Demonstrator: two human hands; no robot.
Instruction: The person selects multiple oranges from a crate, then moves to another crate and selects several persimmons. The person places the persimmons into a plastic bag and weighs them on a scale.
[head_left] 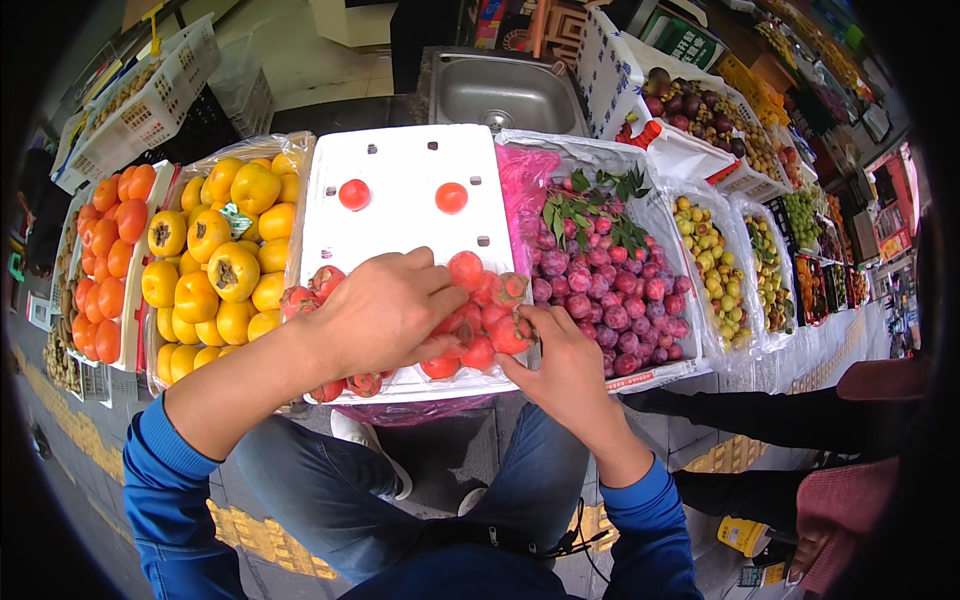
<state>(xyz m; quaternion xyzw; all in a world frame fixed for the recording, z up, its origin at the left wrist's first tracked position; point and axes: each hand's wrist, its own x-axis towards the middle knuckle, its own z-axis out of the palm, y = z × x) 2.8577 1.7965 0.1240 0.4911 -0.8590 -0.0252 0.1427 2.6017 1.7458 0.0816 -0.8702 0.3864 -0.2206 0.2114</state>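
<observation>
Small red persimmons (479, 352) lie bunched at the near right of a white foam tray (400, 225) in front of me. My left hand (390, 308) reaches across the tray, its fingers curled round a persimmon at the bunch's left side, partly hidden by the hand. At the bunch's right edge, my right hand (563, 365) has its thumb and forefinger on another persimmon (511, 334). Two single persimmons, one on the left (354, 195) and one on the right (451, 198), sit farther back. More lie under my left forearm, partly covered.
Left of the tray stands a box of yellow persimmons (234, 272), then orange-red fruit (108, 262). Purple plums (610, 300) with green leaves fill the box on the right, beside yellow-green fruit (712, 270). Behind is a metal sink (510, 95). Another person's dark-clad legs (800, 420) are at right.
</observation>
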